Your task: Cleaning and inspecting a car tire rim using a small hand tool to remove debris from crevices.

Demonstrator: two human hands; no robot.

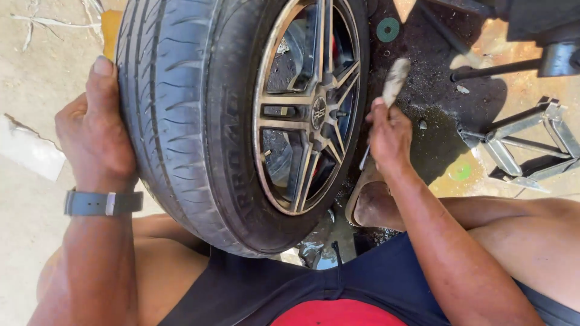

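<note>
An upright car wheel with a black treaded tyre [181, 115] and a dark spoked alloy rim [314, 108] stands in front of me, leaning toward my lap. My left hand [96, 127], with a grey watch strap on the wrist, is pressed flat against the tread on the wheel's left side. My right hand [389, 136] is to the right of the rim, closed around a slim tool with a pale worn handle [396, 78]; a thin metal shaft sticks out below the fist.
A folded metal scissor jack [525, 142] lies on the ground at right. Dark wet stains cover the concrete behind the wheel. A green disc [388, 28] lies near the top. A black metal bar [495, 67] crosses the upper right. My foot [368, 202] rests below my right hand.
</note>
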